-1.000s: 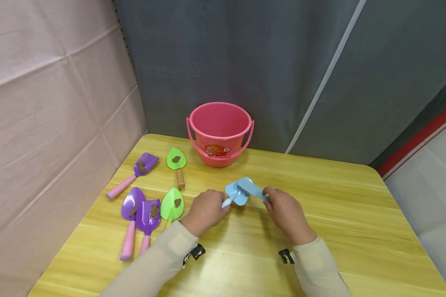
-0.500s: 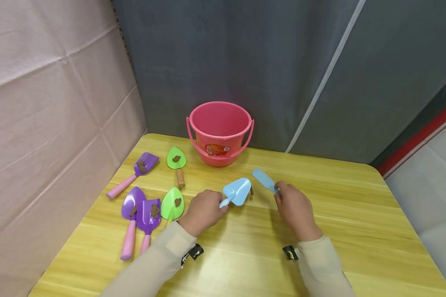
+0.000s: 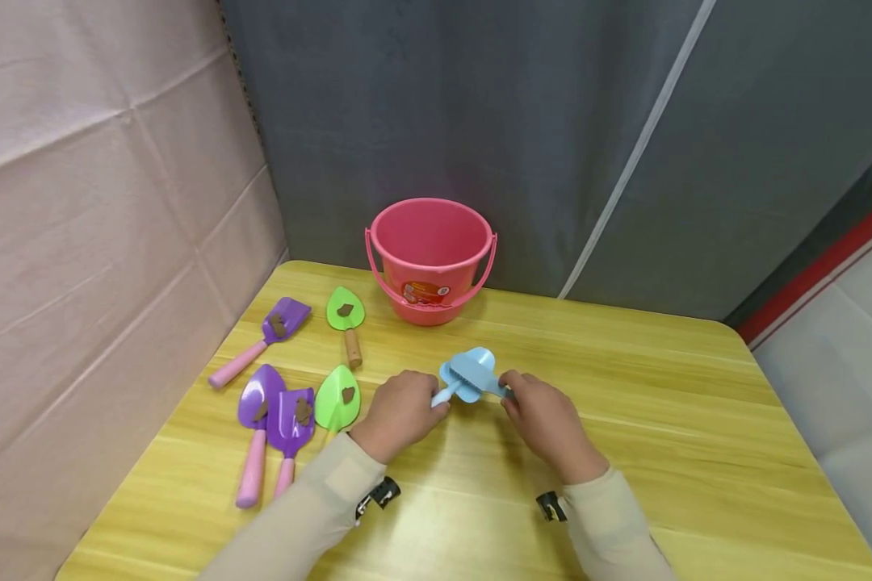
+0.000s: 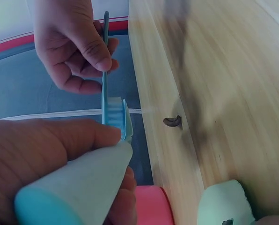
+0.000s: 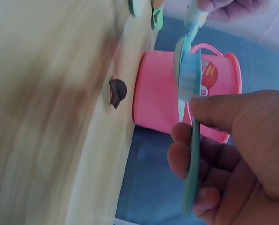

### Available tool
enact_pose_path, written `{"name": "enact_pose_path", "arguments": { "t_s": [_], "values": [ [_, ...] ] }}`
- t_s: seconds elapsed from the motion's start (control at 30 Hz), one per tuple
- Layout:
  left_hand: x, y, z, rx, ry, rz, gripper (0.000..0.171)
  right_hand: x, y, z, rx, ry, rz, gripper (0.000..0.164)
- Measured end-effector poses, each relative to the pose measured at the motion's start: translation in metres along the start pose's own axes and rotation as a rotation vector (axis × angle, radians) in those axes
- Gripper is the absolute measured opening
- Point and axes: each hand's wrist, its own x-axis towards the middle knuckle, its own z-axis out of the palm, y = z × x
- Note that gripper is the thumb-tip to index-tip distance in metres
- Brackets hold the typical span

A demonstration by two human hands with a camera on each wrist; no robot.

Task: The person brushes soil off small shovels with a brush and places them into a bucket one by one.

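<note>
My left hand [image 3: 400, 415] grips the pale handle of a light blue toy trowel [image 3: 484, 356] over the middle of the table. My right hand [image 3: 555, 428] holds a blue brush [image 3: 471, 372] by its handle, thumb on one side and fingers on the other. The brush head overlaps the trowel's blade in the head view. Its white bristles [image 5: 189, 75] reach right to the blade in the right wrist view. A small brown clump [image 4: 172, 121] lies on the wood below both tools; in the head view it is hidden.
A pink bucket [image 3: 421, 254] with its handle down stands at the table's back. To the left lie purple trowels [image 3: 286, 415] with pink handles and green trowels [image 3: 337, 399], each bearing a brown clump. Cloth walls border the table [image 3: 661, 387] behind and left.
Half a second ago the brush was off to the right, away from the trowel's blade. It has come back left over the blade. The left hand has barely shifted.
</note>
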Motion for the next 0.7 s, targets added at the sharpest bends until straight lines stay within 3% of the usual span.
{"name": "enact_pose_path", "arguments": {
  "t_s": [0.27, 0.37, 0.57, 0.7],
  "values": [
    [-0.001, -0.001, 0.0, -0.007, -0.011, -0.004, 0.026, -0.001, 0.015, -0.007, -0.037, 0.091, 0.093, 0.022],
    [-0.001, -0.001, 0.0, -0.008, -0.009, -0.004, 0.026, 0.0, 0.012, -0.007, -0.038, 0.106, 0.079, 0.023],
    [0.001, -0.001, 0.001, 0.008, 0.001, 0.005, 0.026, 0.001, -0.001, -0.001, -0.008, -0.016, -0.049, 0.024],
    [0.0, -0.001, 0.001, 0.011, -0.003, 0.006, 0.026, 0.001, -0.002, 0.002, -0.006, -0.04, -0.048, 0.025]
  ]
}}
